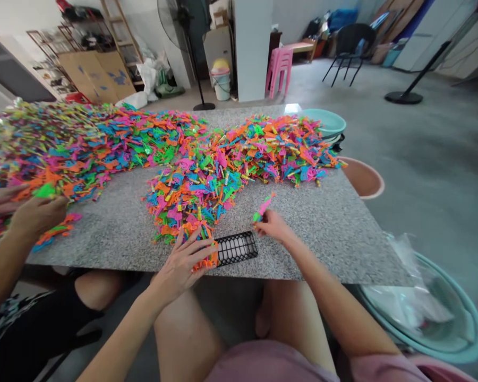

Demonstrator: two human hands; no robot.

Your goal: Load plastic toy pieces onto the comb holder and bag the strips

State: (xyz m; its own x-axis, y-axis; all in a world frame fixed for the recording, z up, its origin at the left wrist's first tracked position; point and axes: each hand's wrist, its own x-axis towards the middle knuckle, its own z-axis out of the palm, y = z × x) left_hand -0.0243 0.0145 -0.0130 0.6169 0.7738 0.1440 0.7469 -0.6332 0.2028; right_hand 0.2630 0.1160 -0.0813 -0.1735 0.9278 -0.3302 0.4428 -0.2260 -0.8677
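My left hand (185, 261) lies with its fingers spread over orange plastic pieces (212, 255) at the near edge of the pile. Just right of it, touching the orange pieces, is a small black plastic lattice basket (237, 248) on the stone table. Pinched in my right hand (274, 225), a little above the tabletop, are small pink and green plastic toys (264, 208). In front of both hands spreads a heap of small plastic toys (223, 164) in orange, pink, blue and green. My left palm hides part of the orange pieces.
On the left, a co-worker's hands (37, 212) handle similar toys by a larger heap (75, 138). The grey speckled tabletop (322, 228) ends close to my lap. Basins stand right of the table, including a brown one (360, 178) and a turquoise one (468, 318) with plastic bags.
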